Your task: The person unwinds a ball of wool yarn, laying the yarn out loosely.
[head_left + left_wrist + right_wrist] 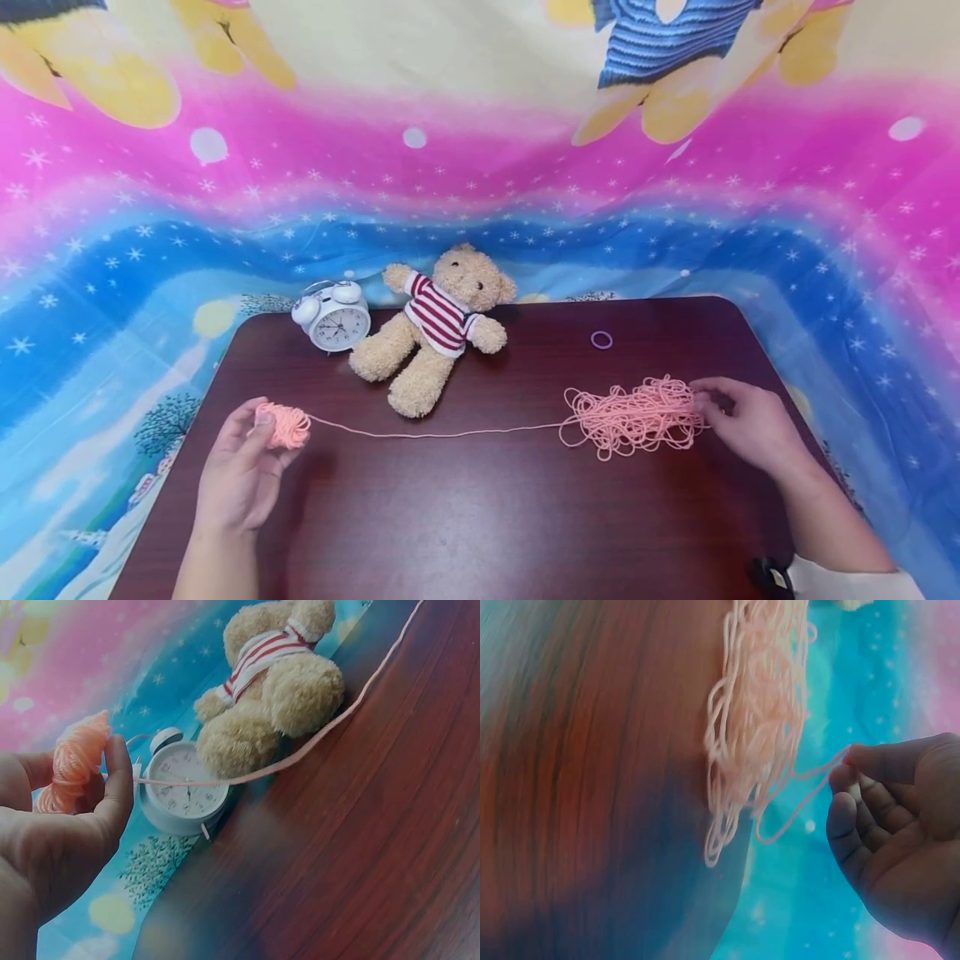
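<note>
A small wound ball of peach yarn (285,426) is held between the thumb and fingers of my left hand (242,471), above the table's left side. From it one strand (450,434) runs across to a loose, tangled heap of the same yarn (637,418) on the right. My right hand (753,421) is at the heap's right end. In the right wrist view, its thumb and forefinger pinch a loop of yarn (821,776) drawn out from the heap. The left wrist view shows the ball (75,765) in the left fingers, with the strand leading away.
A white twin-bell alarm clock (337,321) stands at the back left of the dark wooden table (480,525). Beside it lies a teddy bear (438,325) in a striped shirt. A purple ring (602,340) lies behind the heap. Printed cloth (480,183) hangs around the table.
</note>
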### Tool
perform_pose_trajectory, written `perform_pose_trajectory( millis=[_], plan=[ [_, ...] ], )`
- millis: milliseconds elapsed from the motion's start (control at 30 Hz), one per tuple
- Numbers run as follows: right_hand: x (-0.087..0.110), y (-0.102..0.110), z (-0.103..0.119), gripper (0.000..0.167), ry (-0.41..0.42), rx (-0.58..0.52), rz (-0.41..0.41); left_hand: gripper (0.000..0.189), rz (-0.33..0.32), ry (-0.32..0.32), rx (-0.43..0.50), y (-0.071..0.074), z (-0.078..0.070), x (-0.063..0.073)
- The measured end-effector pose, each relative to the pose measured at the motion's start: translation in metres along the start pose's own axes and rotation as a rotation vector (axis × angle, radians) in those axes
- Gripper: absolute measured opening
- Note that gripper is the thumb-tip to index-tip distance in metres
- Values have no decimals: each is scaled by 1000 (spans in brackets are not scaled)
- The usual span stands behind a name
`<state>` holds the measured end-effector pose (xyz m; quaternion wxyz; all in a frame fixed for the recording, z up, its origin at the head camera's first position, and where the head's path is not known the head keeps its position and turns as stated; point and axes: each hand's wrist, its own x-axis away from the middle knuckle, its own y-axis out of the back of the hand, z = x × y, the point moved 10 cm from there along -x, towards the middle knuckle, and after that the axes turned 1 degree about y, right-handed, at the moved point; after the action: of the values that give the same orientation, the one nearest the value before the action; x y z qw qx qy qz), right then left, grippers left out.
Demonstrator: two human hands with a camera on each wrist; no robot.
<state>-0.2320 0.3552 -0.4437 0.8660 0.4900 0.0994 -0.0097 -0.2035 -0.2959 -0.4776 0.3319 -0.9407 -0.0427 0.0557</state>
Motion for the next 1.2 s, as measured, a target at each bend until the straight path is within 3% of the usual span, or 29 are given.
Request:
perform_pose_trajectory(
  millis=[200,367,533,700,900,1200],
  plan=[
    [-5,-12,23,26,39,-5,22,27,13,11,-66,-14,9,-2],
    [-7,-19,44,29,80,-41,17,30,67,8,-73,-28,17,-4],
    [-10,-30,59,30,69,-86,38,31,104,28,-104,-41,27,-4],
    [-16,-45,80,26,114,-96,23,36,81,66,-202,-52,38,-5],
    [-22,-67,109,23,169,-186,30,45,48,156,-274,-61,56,-6],
    [-26,-103,153,23,174,-285,86,31,106,220,-289,-86,77,1]
  ],
)
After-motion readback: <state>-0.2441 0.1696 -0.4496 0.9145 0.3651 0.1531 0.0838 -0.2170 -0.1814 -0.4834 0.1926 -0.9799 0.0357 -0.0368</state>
